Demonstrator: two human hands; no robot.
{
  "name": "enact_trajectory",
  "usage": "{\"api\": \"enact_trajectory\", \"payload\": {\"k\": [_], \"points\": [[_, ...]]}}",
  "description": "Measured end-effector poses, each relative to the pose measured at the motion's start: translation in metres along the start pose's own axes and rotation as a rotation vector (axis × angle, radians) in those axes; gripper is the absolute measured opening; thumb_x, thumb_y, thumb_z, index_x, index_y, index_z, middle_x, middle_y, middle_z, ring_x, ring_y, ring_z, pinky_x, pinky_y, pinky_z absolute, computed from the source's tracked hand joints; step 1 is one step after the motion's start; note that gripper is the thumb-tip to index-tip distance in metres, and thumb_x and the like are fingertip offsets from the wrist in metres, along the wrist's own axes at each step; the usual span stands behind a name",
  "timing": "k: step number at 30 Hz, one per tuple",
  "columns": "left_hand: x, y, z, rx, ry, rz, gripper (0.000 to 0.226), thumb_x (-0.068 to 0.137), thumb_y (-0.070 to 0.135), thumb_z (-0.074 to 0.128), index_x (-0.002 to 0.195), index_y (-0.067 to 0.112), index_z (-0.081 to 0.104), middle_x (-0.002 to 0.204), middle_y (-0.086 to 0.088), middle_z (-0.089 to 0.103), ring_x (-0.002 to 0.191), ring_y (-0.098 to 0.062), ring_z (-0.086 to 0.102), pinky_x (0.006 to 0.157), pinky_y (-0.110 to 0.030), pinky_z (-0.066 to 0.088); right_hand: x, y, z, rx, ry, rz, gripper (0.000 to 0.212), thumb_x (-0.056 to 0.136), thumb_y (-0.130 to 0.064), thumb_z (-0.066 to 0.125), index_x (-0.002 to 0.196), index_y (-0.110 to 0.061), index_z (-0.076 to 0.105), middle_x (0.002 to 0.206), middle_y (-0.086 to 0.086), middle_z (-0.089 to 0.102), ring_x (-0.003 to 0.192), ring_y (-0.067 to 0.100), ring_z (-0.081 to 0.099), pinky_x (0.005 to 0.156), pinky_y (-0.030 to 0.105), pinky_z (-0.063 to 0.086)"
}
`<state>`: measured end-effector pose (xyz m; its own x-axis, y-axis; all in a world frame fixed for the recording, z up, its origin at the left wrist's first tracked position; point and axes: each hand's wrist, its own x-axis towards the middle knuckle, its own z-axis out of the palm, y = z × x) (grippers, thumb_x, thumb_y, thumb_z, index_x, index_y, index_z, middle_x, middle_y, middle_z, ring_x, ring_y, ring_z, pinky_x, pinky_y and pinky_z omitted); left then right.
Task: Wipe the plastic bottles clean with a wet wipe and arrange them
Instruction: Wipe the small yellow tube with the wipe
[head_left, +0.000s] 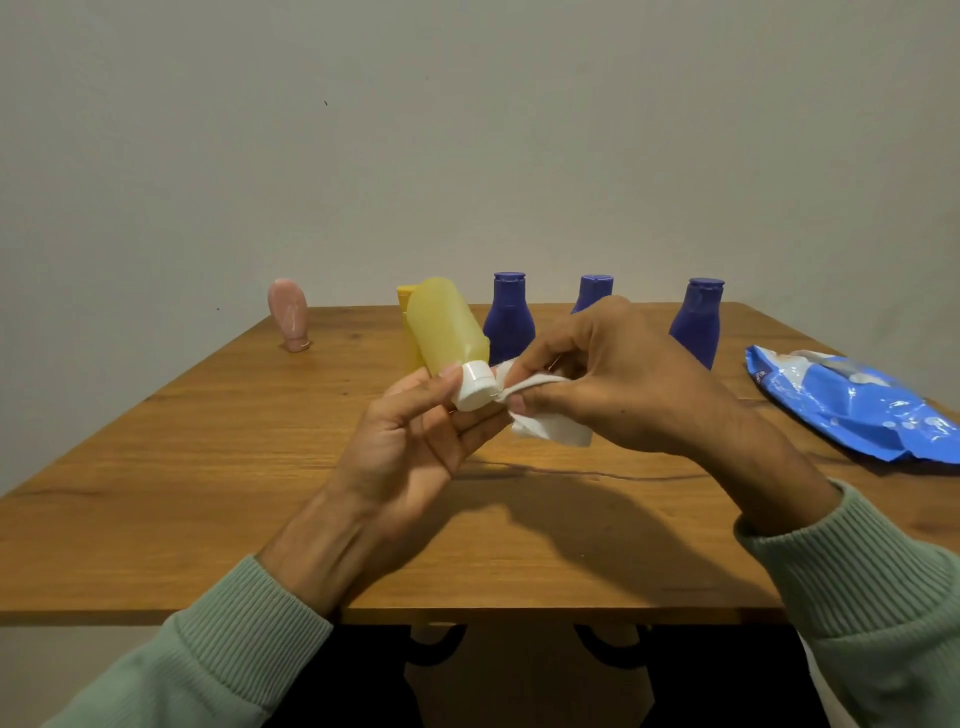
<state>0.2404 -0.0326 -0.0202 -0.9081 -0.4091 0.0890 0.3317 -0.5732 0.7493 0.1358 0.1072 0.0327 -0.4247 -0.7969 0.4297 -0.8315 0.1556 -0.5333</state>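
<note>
Head view: left hand grips a translucent yellow bottle cap-down while right hand pinches a wet wipe against its white cap.

bottles in row at table back | wipes pack right

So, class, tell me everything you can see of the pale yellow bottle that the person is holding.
The pale yellow bottle is translucent plastic with a rounded, label-free body and a white cap, shut. It is held in the air above the wooden table, tilted, cap toward the camera and base pointing up and away. The left hand grips it at the cap end, thumb against the cap. The right hand presses a white wet wipe against the cap. Its base partly hides a deeper yellow bottle standing behind.
</note>
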Motion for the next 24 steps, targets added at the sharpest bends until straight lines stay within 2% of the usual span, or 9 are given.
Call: {"api": "enact_trajectory", "payload": {"k": [3,5,7,12,15,20,22,24], "points": [[0.001,0.000,0.000,-0.015,-0.024,-0.004,0.037,0.083,0.012,0.057,0.116,-0.004,0.057,0.114,-0.024,0.065,0.099,-0.032,0.065,0.092,-0.044,0.053,0.000,0.001,0.001,0.011,0.046,0.006,0.013,0.076,-0.028,0.074,0.089,-0.027,0.073,0.084,-0.016,0.067,0.078,0.000,0.062,0.069,0.018,0.052],[0.003,0.000,-0.001,-0.009,-0.043,-0.025,0.046,0.085,0.015,0.062,0.125,-0.004,0.052,0.125,-0.025,0.059,0.110,-0.035,0.059,0.099,-0.049,0.048,0.000,0.000,0.004,0.035,0.069,0.005,0.016,0.077,-0.027,0.074,0.092,-0.024,0.073,0.083,-0.018,0.066,0.077,-0.001,0.062,0.067,0.015,0.050],[0.004,0.001,-0.002,-0.005,-0.038,-0.043,0.058,0.081,0.020,0.065,0.131,-0.002,0.049,0.129,-0.025,0.056,0.114,-0.035,0.055,0.098,-0.049,0.049,0.000,-0.001,0.007,0.066,0.087,0.005,0.014,0.078,-0.026,0.073,0.092,-0.025,0.073,0.081,-0.022,0.063,0.077,-0.005,0.061,0.064,0.011,0.048],[0.006,0.003,-0.005,0.001,-0.013,-0.029,0.061,0.073,0.015,0.070,0.128,-0.005,0.051,0.124,-0.021,0.054,0.103,-0.028,0.052,0.084,-0.036,0.044,0.000,-0.003,0.011,0.082,0.101,0.010,0.011,0.079,-0.026,0.072,0.089,-0.029,0.072,0.081,-0.023,0.064,0.082,-0.008,0.060,0.063,0.011,0.049],[0.009,0.004,-0.006,0.070,-0.034,0.011,0.054,0.079,0.011,0.062,0.130,-0.002,0.051,0.117,-0.016,0.062,0.098,-0.024,0.059,0.078,-0.030,0.052,0.000,-0.003,0.009,0.062,0.076,0.005,0.013,0.079,-0.025,0.072,0.092,-0.026,0.072,0.084,-0.019,0.066,0.079,-0.004,0.061,0.065,0.013,0.050],[0.008,0.003,-0.006,0.142,-0.075,0.016,0.052,0.081,0.007,0.063,0.131,0.004,0.052,0.117,-0.015,0.068,0.100,-0.024,0.067,0.082,-0.032,0.057,0.000,-0.003,0.008,0.039,0.069,-0.002,0.014,0.080,-0.025,0.071,0.094,-0.026,0.071,0.084,-0.020,0.064,0.079,-0.004,0.060,0.065,0.012,0.049],[0.007,0.000,-0.004,0.162,-0.066,0.021,0.046,0.083,0.011,0.067,0.127,0.004,0.054,0.108,-0.012,0.069,0.092,-0.019,0.068,0.079,-0.030,0.057,0.000,-0.006,0.010,0.014,0.045,-0.019,0.013,0.081,-0.024,0.071,0.093,-0.025,0.071,0.084,-0.018,0.063,0.079,-0.004,0.059,0.064,0.010,0.048],[0.006,-0.001,-0.003,0.159,-0.040,0.022,0.046,0.086,0.019,0.064,0.128,0.002,0.053,0.108,-0.012,0.069,0.092,-0.019,0.067,0.082,-0.032,0.057,0.000,-0.007,0.012,0.000,0.026,-0.032,0.013,0.081,-0.022,0.070,0.094,-0.024,0.071,0.082,-0.019,0.061,0.078,-0.007,0.058,0.065,0.004,0.046]]}}
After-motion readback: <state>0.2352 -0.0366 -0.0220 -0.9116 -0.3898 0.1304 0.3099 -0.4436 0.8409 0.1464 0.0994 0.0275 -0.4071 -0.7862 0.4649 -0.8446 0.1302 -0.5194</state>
